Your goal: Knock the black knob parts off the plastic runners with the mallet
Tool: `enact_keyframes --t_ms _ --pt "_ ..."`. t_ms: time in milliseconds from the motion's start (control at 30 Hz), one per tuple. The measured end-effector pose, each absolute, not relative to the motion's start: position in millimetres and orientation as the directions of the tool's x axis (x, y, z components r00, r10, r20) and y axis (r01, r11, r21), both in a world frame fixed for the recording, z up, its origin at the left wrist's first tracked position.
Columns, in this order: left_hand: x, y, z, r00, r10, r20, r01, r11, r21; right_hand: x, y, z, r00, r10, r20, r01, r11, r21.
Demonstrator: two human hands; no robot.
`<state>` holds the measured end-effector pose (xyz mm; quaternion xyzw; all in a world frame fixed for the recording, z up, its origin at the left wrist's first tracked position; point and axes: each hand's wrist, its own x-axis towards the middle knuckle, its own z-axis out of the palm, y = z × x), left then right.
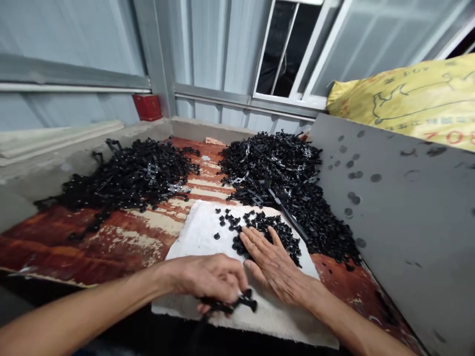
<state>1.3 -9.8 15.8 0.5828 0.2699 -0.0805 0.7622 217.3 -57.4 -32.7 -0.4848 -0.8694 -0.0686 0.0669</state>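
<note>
On the white cloth pad (200, 232) atop the worn red-brown wooden surface (122, 242), left hand (208, 279), grip closed, pinches a black plastic sprue strip (237, 302); right hand (272, 264), grip open and flat, presses on small loose black plastic pieces (274, 230). Two black part heaps behind: left heap (129, 175), right heap (282, 168). Grey board (401, 207) walls the right side, yellow sack (408, 99) above.
</note>
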Motion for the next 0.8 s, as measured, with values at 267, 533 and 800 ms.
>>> enact_keyframes --t_ms 267,533,800 --pt "-61.1 -9.8 -14.9 0.79 0.379 -0.481 0.31 0.43 0.848 190.3 -66.0 -29.3 -0.672 0.717 0.184 0.737 0.673 0.065" --pt "-65.1 -14.5 -16.5 0.689 0.516 -0.51 0.253 0.488 0.836 221.5 -87.1 -39.0 -0.621 0.733 0.278 0.784 0.575 0.234" --pt "-67.5 -22.1 -14.5 0.633 0.606 -0.482 0.222 0.455 0.863 176.8 -81.7 -30.3 -0.656 0.745 0.118 0.754 0.654 0.063"
